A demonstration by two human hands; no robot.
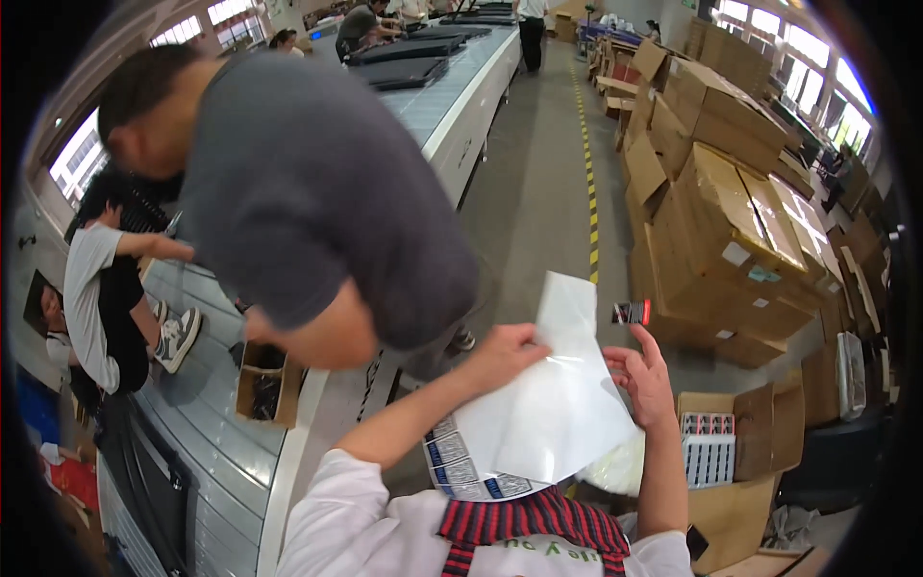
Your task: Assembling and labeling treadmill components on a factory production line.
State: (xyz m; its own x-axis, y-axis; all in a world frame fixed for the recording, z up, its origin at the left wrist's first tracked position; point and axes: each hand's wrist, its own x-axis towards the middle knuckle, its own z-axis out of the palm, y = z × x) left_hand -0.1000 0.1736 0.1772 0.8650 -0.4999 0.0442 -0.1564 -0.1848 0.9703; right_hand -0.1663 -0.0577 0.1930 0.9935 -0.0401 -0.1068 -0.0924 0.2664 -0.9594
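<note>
A grey conveyor point(226, 423) runs along the left and up into the distance; cardboard boxes point(721, 207) stand stacked across the aisle on the right; a co-worker in a dark grey shirt point(298, 183) bends over the conveyor, near the wearer's left arm; an open carton point(774, 423) with printed labels point(707, 449) inside sits at lower right, beyond the right forearm; a glossy white sheet point(562, 404) is held up before the wearer's chest, between the two hands, with a printed label sheet point(460, 464) showing below its lower left edge; the left hand point(502, 361) grasps the white sheet by its upper left edge, fingertips lying over its face; the right hand point(642, 378) is beside the sheet's right edge, fingers parted and curled around nothing; a small black-and-red label point(631, 313) lies outside that hand's grasp, at the index fingertip, apparently touching it, just right of the sheet's upper part.
</note>
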